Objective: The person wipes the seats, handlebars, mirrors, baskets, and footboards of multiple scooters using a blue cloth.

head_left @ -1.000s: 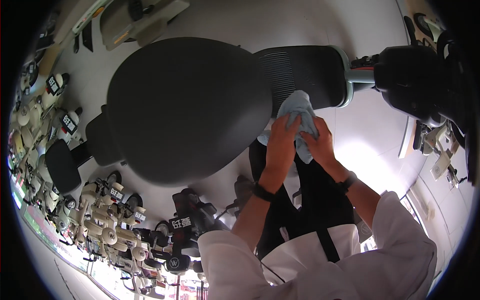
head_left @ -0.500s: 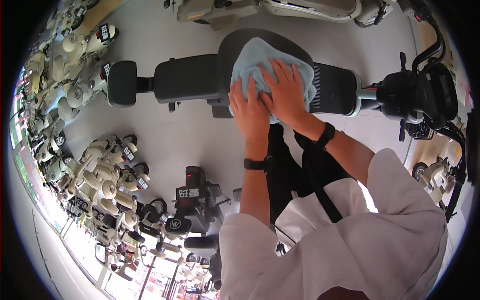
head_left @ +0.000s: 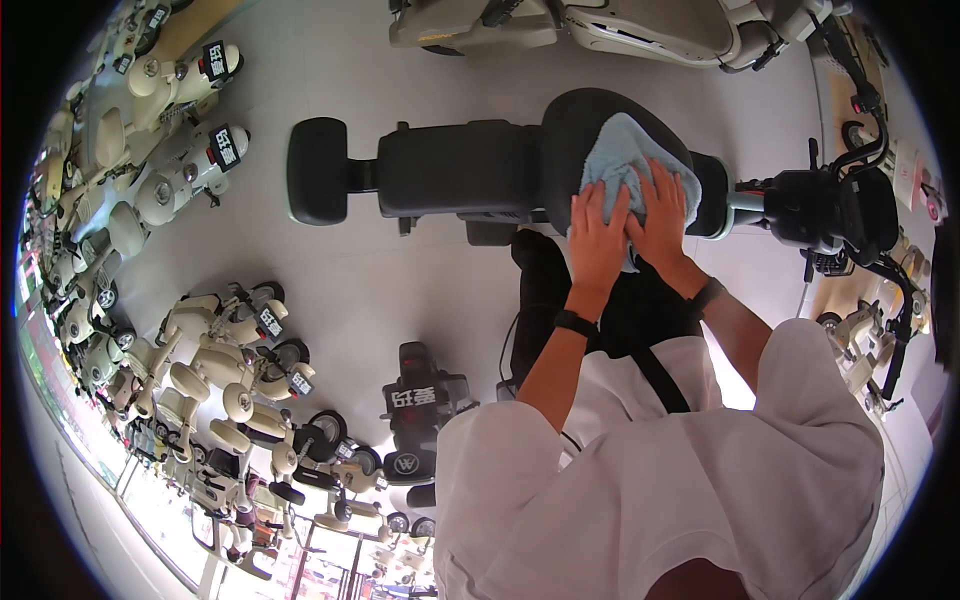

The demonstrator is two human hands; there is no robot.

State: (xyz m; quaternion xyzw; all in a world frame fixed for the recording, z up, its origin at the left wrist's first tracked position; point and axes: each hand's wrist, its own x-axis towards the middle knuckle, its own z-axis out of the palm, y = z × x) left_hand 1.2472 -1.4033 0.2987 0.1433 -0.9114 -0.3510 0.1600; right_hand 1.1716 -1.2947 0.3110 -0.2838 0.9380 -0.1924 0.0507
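A light blue cloth lies bunched over the dark saddle of an electric scooter. My left hand presses on the cloth's near left part, its fingers stretched out and apart. Beside it, touching near the thumbs, my right hand rests on the cloth with its fingers extended too. Part of the cloth hangs over the saddle's near edge. Left of the saddle are a long black rear seat and a padded backrest. What lies beneath my palms is hidden.
The scooter's handlebar column stands to the right. Another beige scooter is parked along the far side. Several beige scooters crowd the left, and a dark one stands behind on the near side. Grey floor surrounds them.
The scooter, the cloth and both hands appear further right as the view has shifted. Less of the footboard shows between saddle and handlebar column. Both hands stay on the cloth.
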